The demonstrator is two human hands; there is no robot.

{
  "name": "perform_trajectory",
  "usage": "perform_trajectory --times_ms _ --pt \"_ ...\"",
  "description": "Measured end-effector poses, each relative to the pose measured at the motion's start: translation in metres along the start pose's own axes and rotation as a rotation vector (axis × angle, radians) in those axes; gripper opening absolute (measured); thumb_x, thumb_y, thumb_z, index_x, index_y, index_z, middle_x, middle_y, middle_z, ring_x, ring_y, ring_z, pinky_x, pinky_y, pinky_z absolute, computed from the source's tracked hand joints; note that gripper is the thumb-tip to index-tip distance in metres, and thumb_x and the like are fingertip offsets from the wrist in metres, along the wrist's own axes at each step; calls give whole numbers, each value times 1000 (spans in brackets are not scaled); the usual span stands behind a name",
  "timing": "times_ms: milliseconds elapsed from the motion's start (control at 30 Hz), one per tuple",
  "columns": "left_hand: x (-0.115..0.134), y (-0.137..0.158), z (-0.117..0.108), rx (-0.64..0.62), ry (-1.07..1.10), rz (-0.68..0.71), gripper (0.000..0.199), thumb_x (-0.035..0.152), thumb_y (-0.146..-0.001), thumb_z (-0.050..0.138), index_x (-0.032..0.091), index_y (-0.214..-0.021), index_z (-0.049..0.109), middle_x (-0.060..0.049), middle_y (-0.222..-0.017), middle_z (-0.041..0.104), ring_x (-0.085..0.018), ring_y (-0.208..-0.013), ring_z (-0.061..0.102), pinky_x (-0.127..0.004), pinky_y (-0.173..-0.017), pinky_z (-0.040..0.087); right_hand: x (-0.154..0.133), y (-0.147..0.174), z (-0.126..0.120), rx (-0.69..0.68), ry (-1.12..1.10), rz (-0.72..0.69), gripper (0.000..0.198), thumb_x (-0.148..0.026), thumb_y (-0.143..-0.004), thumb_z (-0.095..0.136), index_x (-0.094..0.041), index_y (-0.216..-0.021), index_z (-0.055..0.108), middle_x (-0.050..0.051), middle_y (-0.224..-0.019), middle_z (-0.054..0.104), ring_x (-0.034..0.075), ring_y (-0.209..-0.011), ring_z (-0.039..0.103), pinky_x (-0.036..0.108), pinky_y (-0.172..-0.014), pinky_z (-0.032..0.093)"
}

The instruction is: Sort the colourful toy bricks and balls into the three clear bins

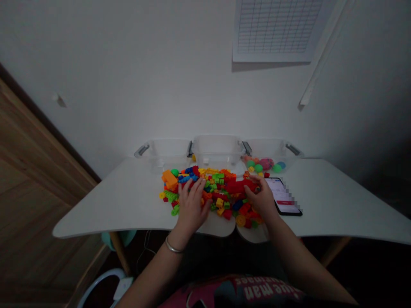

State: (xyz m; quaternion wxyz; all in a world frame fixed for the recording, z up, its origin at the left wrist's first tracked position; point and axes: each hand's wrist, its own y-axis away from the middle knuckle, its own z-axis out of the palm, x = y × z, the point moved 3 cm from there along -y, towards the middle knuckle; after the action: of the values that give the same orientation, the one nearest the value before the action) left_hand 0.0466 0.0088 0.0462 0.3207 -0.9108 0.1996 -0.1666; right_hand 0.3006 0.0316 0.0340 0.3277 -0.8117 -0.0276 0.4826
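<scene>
A heap of colourful plastic toy bricks (219,202) lies on the white table between my hands. My left hand (192,204) rests over the left side of the heap, fingers spread, close to a blue piece (186,177) and an orange block (169,179). On the heap's right side, my right hand (263,199) has its thumb and fingers around the end of a large red piece (236,186). The exact shape of that piece is partly hidden by the hand. Green, yellow and red bricks lie about both hands.
Three clear plastic bins stand along the wall: a left bin (170,147), a middle bin (218,145) and a right bin (268,146). Colourful rounded pieces (266,164) show at the right bin. A phone (284,196) with its screen lit lies right of my right hand.
</scene>
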Motion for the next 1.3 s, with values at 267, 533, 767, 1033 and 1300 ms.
perform_trajectory --times_ms 267,533,767,1033,1300 --pt "41 -41 23 -188 111 181 60 30 -84 60 24 -142 42 -8 -139 53 -32 -132 38 -62 -114 20 -12 3 3 15 27 -49 18 -37 -79 58 -24 -92 58 8 -98 63 26 -94 61 43 -79 54" --pt "45 -65 29 -217 147 311 46 8 -82 52 24 -125 58 -6 -116 67 -24 -111 55 -50 -104 36 -5 10 3 -36 -5 1 25 -43 -84 56 -22 -96 58 8 -96 64 23 -85 63 39 -72 55" --pt "17 -85 22 -149 163 200 32 7 -79 52 21 -104 67 -6 -101 71 -23 -99 60 -40 -91 45 -5 21 -9 -102 315 -358 29 -37 -92 47 -20 -113 56 13 -119 62 29 -113 56 51 -95 46" --pt "-73 -114 -5 334 723 -472 17 24 -81 44 18 -87 59 -1 -79 64 -14 -71 59 -25 -68 50 6 36 -17 -58 493 -453 30 -32 -89 49 -19 -115 57 12 -121 62 29 -115 54 51 -101 40" --pt "-140 -135 -18 396 996 -856 28 14 -72 47 17 -97 57 0 -77 64 -7 -54 60 -17 -53 46 13 35 -10 -33 468 -392 33 -31 -90 46 -18 -120 54 13 -122 62 29 -116 55 51 -98 43"
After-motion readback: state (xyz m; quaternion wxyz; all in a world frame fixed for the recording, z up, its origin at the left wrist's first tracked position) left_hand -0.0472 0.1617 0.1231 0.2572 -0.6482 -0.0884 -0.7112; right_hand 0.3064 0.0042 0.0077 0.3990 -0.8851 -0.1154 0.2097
